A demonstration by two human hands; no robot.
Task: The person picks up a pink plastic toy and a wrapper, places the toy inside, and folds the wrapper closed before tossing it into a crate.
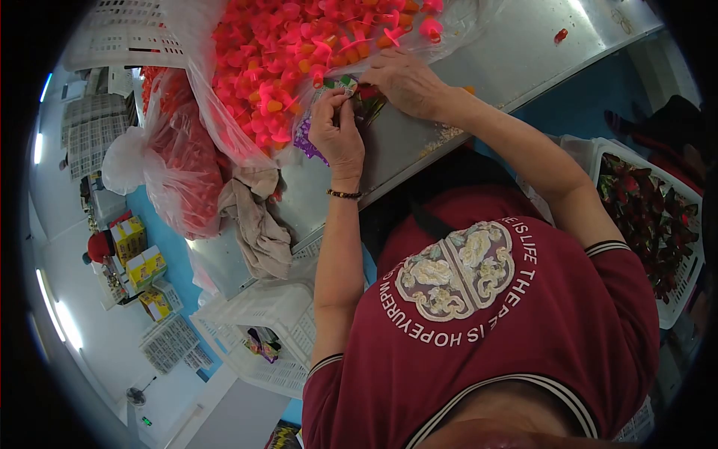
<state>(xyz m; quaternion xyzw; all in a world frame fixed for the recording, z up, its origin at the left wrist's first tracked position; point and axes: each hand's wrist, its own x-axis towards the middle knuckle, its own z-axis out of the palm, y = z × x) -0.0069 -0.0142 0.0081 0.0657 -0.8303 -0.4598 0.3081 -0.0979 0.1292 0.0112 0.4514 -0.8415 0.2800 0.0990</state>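
Observation:
My left hand (pixel 336 138), with a beaded bracelet on its wrist, pinches the edge of a small shiny packet (pixel 368 102) with dark, red and green parts. My right hand (pixel 410 84) is at the packet's other side, its fingers bent together over the top edge and its thumb mostly hidden. A purple packet (pixel 308 142) lies on the metal table (pixel 400 146) beside my left hand. Just beyond both hands is a large heap of pink and orange plastic pieces (pixel 280 63) on clear plastic.
A tied bag of red pieces (pixel 179 165) and a crumpled cloth (pixel 254 228) are at the left. A white crate (pixel 262 310) stands below the table. At the right is a basket (pixel 677 314) of dark red packets. One red piece (pixel 561 35) lies on the far table.

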